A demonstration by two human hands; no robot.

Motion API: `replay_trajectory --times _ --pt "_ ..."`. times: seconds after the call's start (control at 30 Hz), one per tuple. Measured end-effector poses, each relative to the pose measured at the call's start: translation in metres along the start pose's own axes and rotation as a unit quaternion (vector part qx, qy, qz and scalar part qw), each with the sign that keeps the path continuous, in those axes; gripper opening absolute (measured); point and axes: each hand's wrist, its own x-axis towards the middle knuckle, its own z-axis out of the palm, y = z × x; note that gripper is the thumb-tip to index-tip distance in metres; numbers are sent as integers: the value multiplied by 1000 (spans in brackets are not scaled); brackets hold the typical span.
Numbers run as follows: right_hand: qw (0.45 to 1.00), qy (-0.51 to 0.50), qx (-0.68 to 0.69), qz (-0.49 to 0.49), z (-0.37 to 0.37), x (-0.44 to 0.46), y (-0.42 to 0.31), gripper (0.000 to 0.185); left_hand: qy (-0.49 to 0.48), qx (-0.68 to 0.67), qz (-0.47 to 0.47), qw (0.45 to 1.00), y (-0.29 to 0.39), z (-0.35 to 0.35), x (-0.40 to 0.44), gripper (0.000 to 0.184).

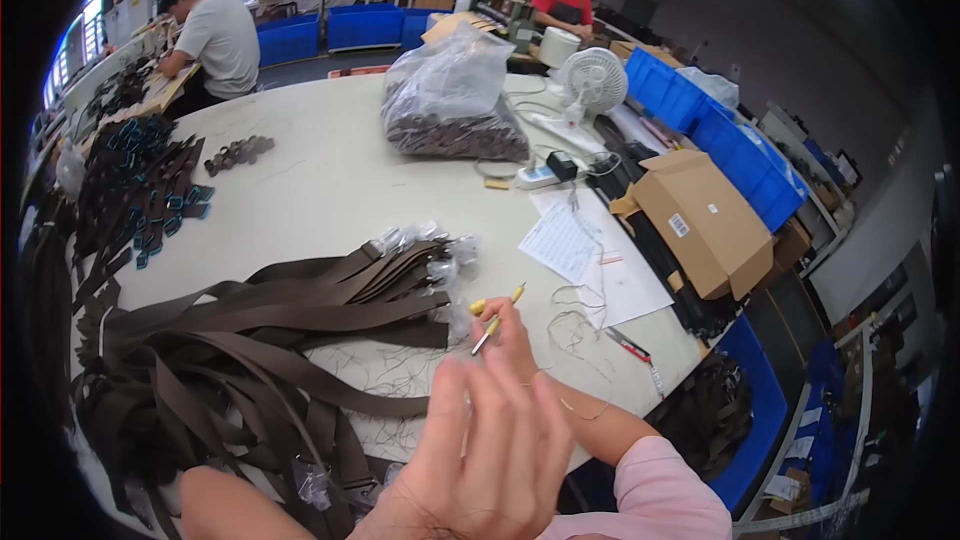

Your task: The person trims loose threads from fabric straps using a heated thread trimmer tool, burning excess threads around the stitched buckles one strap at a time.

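Observation:
My right hand (511, 342) is closed around a slim yellow tool (487, 335) with a metal tip pointing down. A second yellow piece (495, 301) with a dark tip shows just above the fingers; I cannot tell whether the two are joined. My left hand (490, 455) is close to the camera and slightly blurred, fingers raised and somewhat apart, with nothing visible in it. Beyond both hands lies a bundle of dark brown straps (330, 290), their ends wrapped in clear plastic (455, 260). More brown straps (250, 370) spread over the left side of the table.
Loose threads litter the white table (330, 155). Red-handled snips (628, 344) and written papers (562, 243) lie right. Behind stand a filled plastic bag (450, 95), a fan (593, 80), a cardboard box (700, 220) and blue bins (745, 160). Two people (220, 40) work farther off.

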Motion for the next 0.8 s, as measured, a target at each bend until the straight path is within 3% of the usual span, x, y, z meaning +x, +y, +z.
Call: replay_trajectory --times 0.07,0.17,0.33,0.47,0.57,0.67,0.8 --pt "999 -25 8 28 4 -1 16 25 -5 3 4 1000 -6 -4 -1 35" --pt "999 -34 10 -22 -3 3 13 25 -11 0 14 1000 -14 -15 -5 35" --pt "998 -54 -20 -6 -10 6 0 25 -78 -30 9 996 -44 -51 -17 35" --pt "999 -46 2 -9 -7 5 4 25 -140 -133 -38 980 -94 -63 -11 31" --pt "999 -42 12 2 -7 6 3 25 -57 -58 -92 992 -126 -49 -13 30" --pt "999 -40 9 0 -7 6 6 24 75 -228 -205 949 -145 -48 -12 36" --pt "998 -54 -28 -16 -8 7 6 23 268 -298 -273 875 -159 -64 2 54"
